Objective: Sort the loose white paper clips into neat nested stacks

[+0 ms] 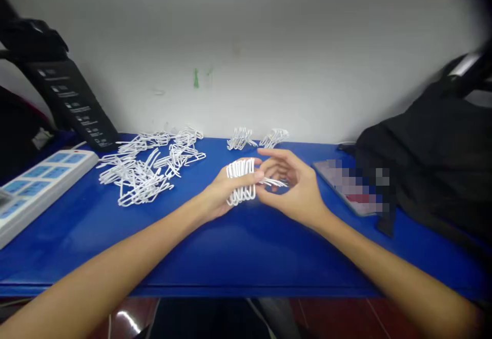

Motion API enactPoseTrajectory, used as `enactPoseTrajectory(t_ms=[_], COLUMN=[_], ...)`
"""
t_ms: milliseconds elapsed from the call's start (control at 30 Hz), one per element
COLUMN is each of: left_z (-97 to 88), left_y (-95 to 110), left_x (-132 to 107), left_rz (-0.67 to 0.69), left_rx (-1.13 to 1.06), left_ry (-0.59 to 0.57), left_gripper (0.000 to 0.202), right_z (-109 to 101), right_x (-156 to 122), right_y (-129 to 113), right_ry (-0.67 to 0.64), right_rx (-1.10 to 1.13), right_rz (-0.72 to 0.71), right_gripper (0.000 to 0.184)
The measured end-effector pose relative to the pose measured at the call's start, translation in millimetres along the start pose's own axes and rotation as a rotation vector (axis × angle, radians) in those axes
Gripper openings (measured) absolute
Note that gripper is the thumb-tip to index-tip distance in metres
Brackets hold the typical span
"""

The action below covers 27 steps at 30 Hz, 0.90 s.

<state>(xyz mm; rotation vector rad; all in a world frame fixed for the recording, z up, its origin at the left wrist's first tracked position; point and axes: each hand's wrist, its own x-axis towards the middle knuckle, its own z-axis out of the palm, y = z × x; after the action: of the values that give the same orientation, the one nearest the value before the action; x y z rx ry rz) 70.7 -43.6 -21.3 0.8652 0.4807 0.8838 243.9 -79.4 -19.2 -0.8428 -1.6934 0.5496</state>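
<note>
1. The left hand [226, 187] is closed around a tight, nested stack of white wire hooks [240, 181], its fingers across the front of the stack.
2. The right hand [292, 187] is curled and half-open just beside that stack, pinching a few loose hooks [273, 181] between thumb and fingers; how firm the pinch is, I cannot tell.
3. Both hands are above the blue desk [192, 257], near its middle.
4. A large tangled pile of hooks [142, 170] lies to the left, with two small bunches [240, 139] [273, 137] against the wall behind the hands.
5. A white power strip [42, 190] lies at the desk's left edge, a black printed panel [73, 103] leans behind it, and a black bag [430, 159] sits at right, partly over a flat, pixelated device [346, 185].
6. A white wall [307, 72] with a green mark [196, 78] rises behind the desk; reddish floor tiles [346, 318] show below.
</note>
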Motion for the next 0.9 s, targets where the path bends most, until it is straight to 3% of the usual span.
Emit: enactPoseTrajectory(t_ms=[167, 367, 600, 767, 900], left_z=[3.6, -1.8, -9.7, -13.3, -16.3], left_y=[1, 16, 33, 42, 43], left_x=[-2, -4, -6, -7, -7], left_rz=[0.047, 0.019, 0.09, 0.119, 0.128], left_rx=[-0.027, -0.139, -0.292, -0.346, -0.371], left_ry=[-0.022, -0.078, 0.076, 0.085, 0.062], left_gripper=[0.041, 0.029, 0.031, 0.027, 0.025], right_z=[7, 21, 54, 70, 77], right_x=[10, 26, 34, 29, 24], right_y=[-10, -25, -35, -34, -29], right_ry=[-0.033, -0.014, 0.261, 0.321, 0.343], right_rx=[0.016, 0.035, -0.043, -0.173, -0.15], right_rz=[0.014, -0.002, -0.029, -0.156, -0.201], right_gripper=[0.067, 0.07, 0.066, 0.057, 0.056])
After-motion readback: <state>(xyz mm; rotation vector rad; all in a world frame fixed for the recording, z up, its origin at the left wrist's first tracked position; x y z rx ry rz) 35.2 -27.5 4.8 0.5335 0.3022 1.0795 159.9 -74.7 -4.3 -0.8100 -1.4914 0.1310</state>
